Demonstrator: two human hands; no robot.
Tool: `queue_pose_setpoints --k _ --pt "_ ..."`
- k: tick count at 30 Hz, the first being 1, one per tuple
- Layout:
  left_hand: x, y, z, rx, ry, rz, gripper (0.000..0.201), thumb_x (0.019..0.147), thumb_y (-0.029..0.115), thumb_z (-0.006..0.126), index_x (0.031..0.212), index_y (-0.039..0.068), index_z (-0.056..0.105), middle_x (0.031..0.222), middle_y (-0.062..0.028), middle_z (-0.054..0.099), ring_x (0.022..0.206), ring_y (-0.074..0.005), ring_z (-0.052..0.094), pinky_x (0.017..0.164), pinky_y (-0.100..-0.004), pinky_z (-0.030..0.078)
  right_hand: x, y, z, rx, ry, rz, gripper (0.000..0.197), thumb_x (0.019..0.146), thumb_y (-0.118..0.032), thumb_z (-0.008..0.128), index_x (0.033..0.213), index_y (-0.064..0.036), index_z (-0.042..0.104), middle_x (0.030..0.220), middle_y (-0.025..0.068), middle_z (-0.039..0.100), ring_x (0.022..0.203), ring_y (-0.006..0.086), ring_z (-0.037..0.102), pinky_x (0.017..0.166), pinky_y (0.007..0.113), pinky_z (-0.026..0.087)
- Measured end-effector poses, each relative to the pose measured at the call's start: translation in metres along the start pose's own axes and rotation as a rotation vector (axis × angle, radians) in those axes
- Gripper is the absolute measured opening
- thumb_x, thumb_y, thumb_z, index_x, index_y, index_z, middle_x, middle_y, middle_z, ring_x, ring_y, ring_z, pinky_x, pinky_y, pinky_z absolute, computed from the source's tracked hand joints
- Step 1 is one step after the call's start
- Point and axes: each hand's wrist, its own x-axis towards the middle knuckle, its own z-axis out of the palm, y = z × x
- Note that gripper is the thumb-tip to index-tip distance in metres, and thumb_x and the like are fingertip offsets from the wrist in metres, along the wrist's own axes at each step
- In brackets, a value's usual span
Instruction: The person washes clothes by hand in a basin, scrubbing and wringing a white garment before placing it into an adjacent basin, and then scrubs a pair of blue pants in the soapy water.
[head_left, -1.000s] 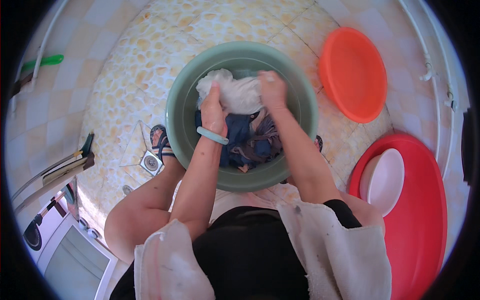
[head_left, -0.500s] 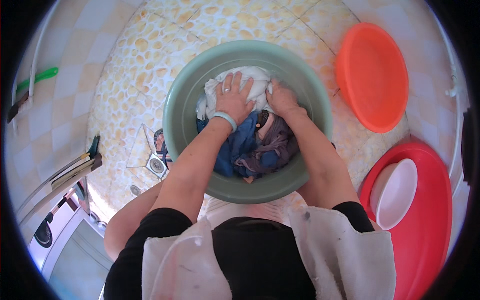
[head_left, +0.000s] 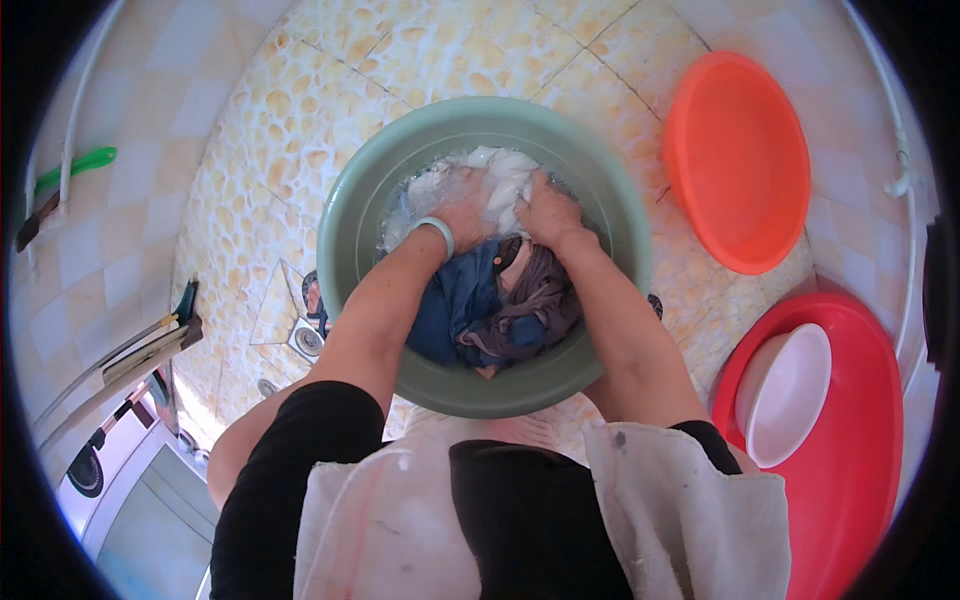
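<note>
Bunching against the right hand's [head_left: 553,212] fingers [head_left: 540,190] lies white cloth [head_left: 508,175].

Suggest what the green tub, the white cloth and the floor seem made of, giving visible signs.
Green tub: probably plastic, smooth with a soft sheen; its rounded rim looks moulded.
White cloth: soft fabric, fibre unclear; it bunches in wet folds.
Floor: likely tile, perhaps glazed; straight joints show.
</note>
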Motion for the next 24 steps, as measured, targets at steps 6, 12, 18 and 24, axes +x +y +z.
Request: queue_pose_setpoints --k 6,12,18,24 --pt "-0.02 0.013 -0.012 0.045 0.067 -0.052 0.06 0.08 0.034 0.057 0.13 0.005 0.043 0.139 -0.0228 0.034 0.13 -0.0403 0.029 0.107 -0.0481 0.022 -0.008 0.046 0.018 0.077 0.173 -0.232 0.062 0.075 -0.02 0.061 0.131 -0.0047 0.038 0.117 0.0247 0.055 0.108 0.0402 0.053 0.096 0.043 0.04" --pt "-0.09 0.057 0.015 -0.393 0.488 -0.354 0.045 0.078 0.023 0.06 0.118 0.003 0.055 0.126 -0.0228 0.049 0.117 -0.0381 0.046 0.1 -0.0413 0.036 -0.065 -0.019 -0.055 -0.065 0.207 -0.238 0.055 0.073 -0.011 0.058 0.127 -0.0066 0.045 0.116 0.027 0.053 0.108 0.0396 0.052 0.092 0.042 0.043" --pt "-0.129 0.044 0.007 -0.663 0.577 -0.673 0.045 0.077 0.024 0.062 0.117 0.004 0.055 0.118 -0.0217 0.054 0.111 -0.0355 0.051 0.095 -0.0403 0.041 -0.17 -0.106 -0.146 0.016 0.396 -0.658 0.047 0.072 -0.007 0.055 0.119 -0.0047 0.05 0.112 0.0228 0.056 0.103 0.037 0.055 0.088 0.041 0.044" --pt "-0.142 0.019 -0.062 -0.641 0.685 -0.627 0.054 0.075 0.027 0.061 0.122 0.002 0.051 0.117 -0.0263 0.054 0.111 -0.038 0.052 0.096 -0.0408 0.041 -0.234 -0.157 -0.176 -0.006 0.606 -0.895 0.043 0.072 -0.008 0.055 0.115 -0.0034 0.053 0.108 0.0205 0.058 0.1 0.0337 0.057 0.087 0.037 0.046"
